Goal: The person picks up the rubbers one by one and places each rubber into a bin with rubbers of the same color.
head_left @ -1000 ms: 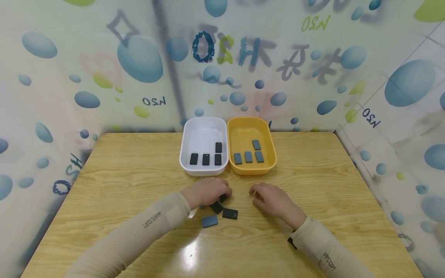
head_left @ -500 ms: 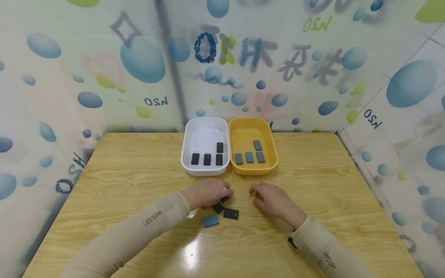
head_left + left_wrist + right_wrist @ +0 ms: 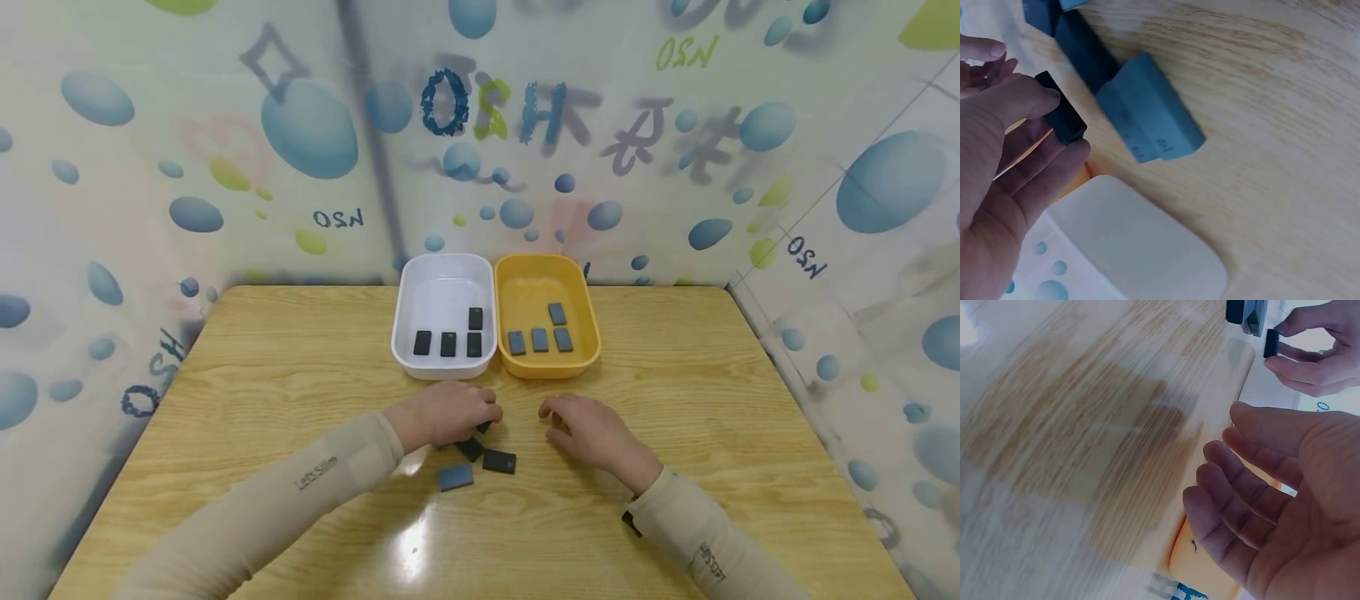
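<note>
My left hand (image 3: 452,413) pinches a small black rectangular block (image 3: 1066,119) between thumb and fingertips, in front of the white bin. Below that hand, on the wooden table, lie a black block (image 3: 499,461), another black block (image 3: 470,449) and a blue-grey block (image 3: 456,477). The left wrist view shows two blue-grey blocks (image 3: 1147,106) side by side, with small print on their ends, against a black block (image 3: 1087,53). My right hand (image 3: 596,433) holds nothing; its fingers are loosely bent, just in front of the yellow bin.
A white bin (image 3: 442,372) with several black blocks stands at the back of the table (image 3: 300,350). Touching its right side, a yellow bin (image 3: 551,371) contains several blue-grey blocks. A patterned wall (image 3: 285,233) rises directly behind both. Something black (image 3: 632,523) shows at the right cuff.
Both hands stay nearly in place, the left one still over the loose blocks. The left forearm has shifted slightly left, and the head view has moved a little.
</note>
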Demonstrator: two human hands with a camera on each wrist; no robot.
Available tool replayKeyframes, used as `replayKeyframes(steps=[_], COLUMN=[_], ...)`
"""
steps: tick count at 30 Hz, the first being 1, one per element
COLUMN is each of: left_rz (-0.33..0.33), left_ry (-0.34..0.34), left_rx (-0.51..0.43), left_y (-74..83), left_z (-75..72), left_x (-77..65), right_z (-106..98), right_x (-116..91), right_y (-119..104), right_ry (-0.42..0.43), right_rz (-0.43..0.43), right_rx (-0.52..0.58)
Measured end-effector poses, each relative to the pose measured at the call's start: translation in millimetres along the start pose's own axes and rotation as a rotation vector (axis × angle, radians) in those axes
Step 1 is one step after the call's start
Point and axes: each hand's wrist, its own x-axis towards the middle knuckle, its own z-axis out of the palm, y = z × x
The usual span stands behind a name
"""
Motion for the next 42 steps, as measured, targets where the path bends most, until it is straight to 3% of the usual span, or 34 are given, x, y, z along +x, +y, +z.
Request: replayKeyframes(steps=[15, 21, 27, 34, 42], left_rz=[0.022, -0.001, -0.039, -0.057, -0.132], left_ry=[0.021, 0.053, 0.033, 0.077, 0.073], left_rx=[-0.051, -0.03, -0.004, 0.033, -0.01], left_y=[-3.0, -5.4, -11.1, -21.2, -40.8], left_z=[-36.4, -47.4, -59.3, -67.1, -73.9], left_x=[-8.4, -9.0, -9.2, -11.2, -12.9], right_z=[0, 0, 1, 1, 1], right_x=[-1, 0, -1, 0, 1], right_y=[-1, -3, -5, -5, -6], right_ry=[0.013, 0.017, 0.018, 0.003, -0.004], right_rz=[-0.026, -0.022, -0.021, -0.009, -0.007], right_rx=[-0.016, -0.017, -0.007, -0.001, 0.003])
